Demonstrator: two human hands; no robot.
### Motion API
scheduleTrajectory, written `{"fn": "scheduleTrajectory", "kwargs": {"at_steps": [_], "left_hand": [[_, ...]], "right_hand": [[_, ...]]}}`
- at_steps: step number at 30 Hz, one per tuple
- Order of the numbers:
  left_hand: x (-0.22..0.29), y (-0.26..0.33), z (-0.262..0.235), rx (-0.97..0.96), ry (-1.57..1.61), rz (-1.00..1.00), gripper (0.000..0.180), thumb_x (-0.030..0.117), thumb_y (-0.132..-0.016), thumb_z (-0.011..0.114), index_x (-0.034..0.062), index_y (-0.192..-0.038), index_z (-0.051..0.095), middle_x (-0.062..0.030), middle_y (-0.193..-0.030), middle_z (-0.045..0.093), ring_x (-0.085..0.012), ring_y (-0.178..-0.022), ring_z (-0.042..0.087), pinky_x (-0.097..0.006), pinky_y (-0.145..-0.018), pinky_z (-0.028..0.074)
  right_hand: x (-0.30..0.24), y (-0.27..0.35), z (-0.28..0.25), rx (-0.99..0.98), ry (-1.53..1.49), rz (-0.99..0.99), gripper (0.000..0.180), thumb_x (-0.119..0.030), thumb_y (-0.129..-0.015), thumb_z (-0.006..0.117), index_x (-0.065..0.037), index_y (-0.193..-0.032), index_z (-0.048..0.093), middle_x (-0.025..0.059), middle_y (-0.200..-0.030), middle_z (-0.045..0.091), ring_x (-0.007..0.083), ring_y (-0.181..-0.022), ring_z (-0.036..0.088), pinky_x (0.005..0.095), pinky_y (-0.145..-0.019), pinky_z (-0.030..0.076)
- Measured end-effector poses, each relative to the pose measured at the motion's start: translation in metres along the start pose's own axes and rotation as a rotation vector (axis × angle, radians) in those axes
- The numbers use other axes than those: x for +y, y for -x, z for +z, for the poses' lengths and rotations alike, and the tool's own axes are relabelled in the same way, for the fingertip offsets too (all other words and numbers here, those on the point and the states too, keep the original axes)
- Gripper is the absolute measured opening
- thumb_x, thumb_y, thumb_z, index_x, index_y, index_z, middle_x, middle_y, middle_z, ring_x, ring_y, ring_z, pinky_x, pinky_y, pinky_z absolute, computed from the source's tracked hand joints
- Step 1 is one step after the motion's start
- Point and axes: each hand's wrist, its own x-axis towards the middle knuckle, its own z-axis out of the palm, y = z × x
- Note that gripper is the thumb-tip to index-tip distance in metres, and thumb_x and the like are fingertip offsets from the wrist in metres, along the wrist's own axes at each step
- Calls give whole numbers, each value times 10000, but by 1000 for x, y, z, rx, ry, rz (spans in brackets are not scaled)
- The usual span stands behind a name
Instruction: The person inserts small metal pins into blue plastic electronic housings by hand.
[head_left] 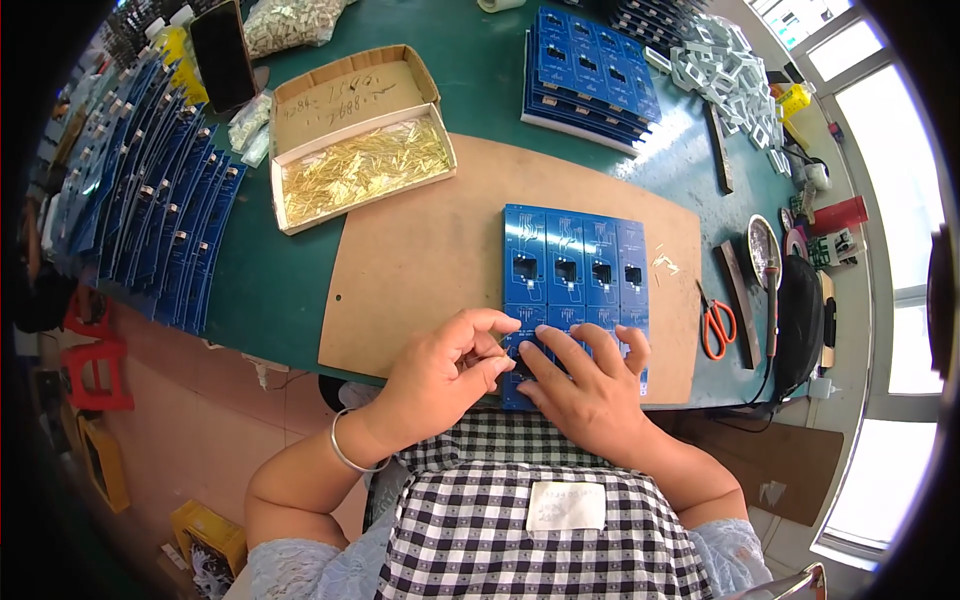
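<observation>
A blue circuit board panel [575,245] with rows of dark square cut-outs lies on a brown board [420,260] right in front of me. At its near left edge my left hand [445,365] is closed in a pinch of thumb and fingertips. Whatever sits in that pinch is too small to make out. My right hand [590,395] rests on the near part of the panel, fingers spread and lying flat, its thumb and forefinger close to the left fingertips. Both hands cover part of the panel's near rows.
Thin yellowish pins fill an open cardboard box [365,165] at far left. Blue boards [160,210] stand racked on the left; more are stacked [590,75] at the back. To the right are loose pins [665,264], orange-handled scissors [718,328], a soldering iron [771,300] and pale plastic frames [725,75].
</observation>
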Motion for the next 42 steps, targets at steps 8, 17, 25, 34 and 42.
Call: {"fn": "scheduleTrajectory", "kwargs": {"at_steps": [8,17,25,34,42], "left_hand": [[3,2,14,-18,-143,132,368,-43,-867,637,61,-1207,543,-43,-787,632,-100,-666,613,-247,-606,503],[8,-2,12,-55,-172,107,216,-20,-881,638,31,-1091,626,-74,-875,683,-128,-728,667,-247,-639,531],[1,-3,4,-42,97,-101,92,-5,-920,615,-10,-1010,630,-99,-931,679,-152,-805,690,-249,-705,569],[-2,-4,2,-33,164,-171,86,-11,-921,609,-6,-1003,635,-108,-992,669,-171,-869,690,-276,-756,594],[1,-4,1,-12,211,-166,123,-19,-910,620,7,-1027,648,-94,-969,681,-128,-830,672,-235,-726,573]], "right_hand": [[7,-8,-3,-66,-685,273,139,-121,-802,728,-120,-934,685,-25,-943,662,174,-910,530,357,-869,293],[32,4,-3,114,-1321,724,40,-26,-951,567,-7,-963,599,53,-924,672,83,-827,602,234,-742,487],[42,14,-4,-100,-571,205,170,24,-803,670,-59,-950,684,93,-929,577,273,-879,580,347,-769,476],[41,9,-3,-170,-593,200,297,58,-756,600,-70,-1013,678,80,-929,547,265,-898,538,367,-838,407],[41,2,0,-188,-533,138,352,34,-753,595,-74,-1085,642,57,-903,566,240,-871,548,366,-808,397]]}}
